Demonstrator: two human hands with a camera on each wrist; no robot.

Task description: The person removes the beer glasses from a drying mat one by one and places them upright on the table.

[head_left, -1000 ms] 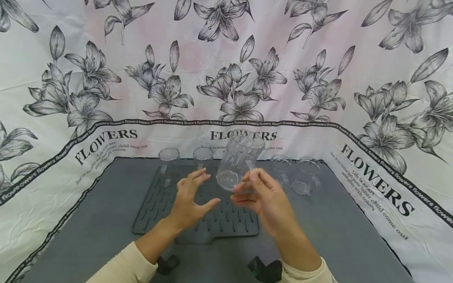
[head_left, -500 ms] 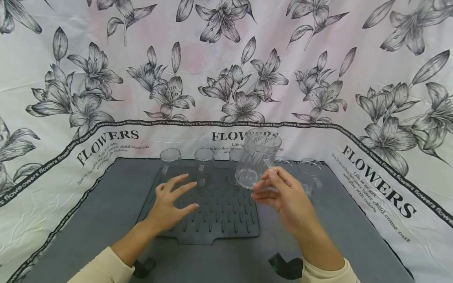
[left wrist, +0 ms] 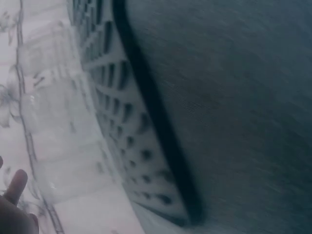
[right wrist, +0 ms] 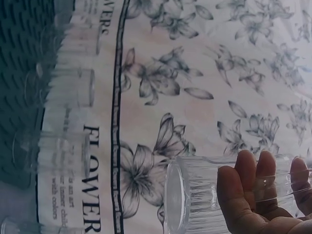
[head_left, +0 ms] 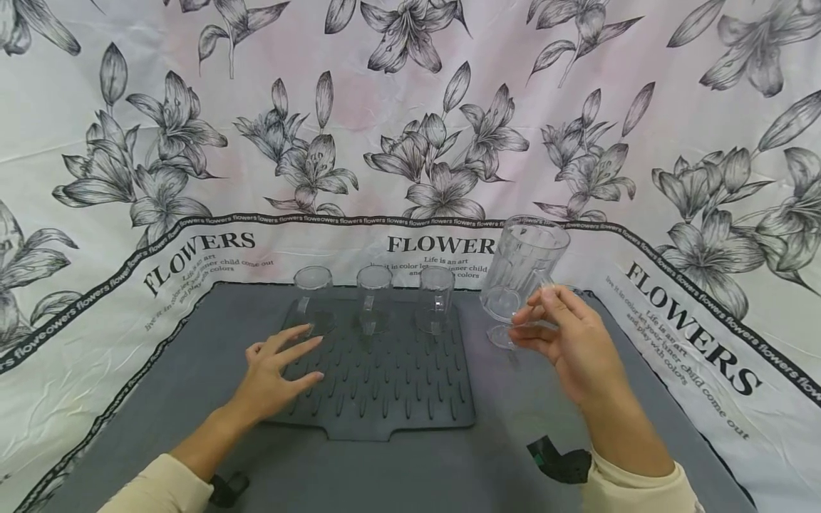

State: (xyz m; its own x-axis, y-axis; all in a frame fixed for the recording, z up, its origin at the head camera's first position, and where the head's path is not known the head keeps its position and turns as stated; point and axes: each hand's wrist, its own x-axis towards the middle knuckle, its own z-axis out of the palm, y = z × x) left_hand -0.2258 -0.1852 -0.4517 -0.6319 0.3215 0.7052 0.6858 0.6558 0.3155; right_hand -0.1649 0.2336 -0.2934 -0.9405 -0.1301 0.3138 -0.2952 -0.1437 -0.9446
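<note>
A clear glass mug (head_left: 524, 260) is raised over the right side of the table, tilted a little to the right. My right hand (head_left: 580, 353) holds it by its handle, with the fingers curled there; the right wrist view shows the mug's ribbed wall (right wrist: 202, 195) and the curled fingers (right wrist: 229, 192). My left hand (head_left: 272, 374) hovers over the left part of a dark ridged drying mat (head_left: 385, 420), fingers spread and holding nothing. Along the mat's back edge stand three clear mugs: the left one (head_left: 313, 283), the middle one (head_left: 374, 285) and the right one (head_left: 436, 285).
Right of the mat, another clear mug (head_left: 499, 337) stands on the grey table (head_left: 487, 470), mostly hidden behind the held mug. A further rim (head_left: 580, 292) shows behind my right hand. A flower-printed curtain (head_left: 410, 157) borders the table at the back and sides.
My right hand has carried the mug rightwards, away from over the mat. My left hand has drawn back to the left. The third mug at the mat's back has come into full view.
</note>
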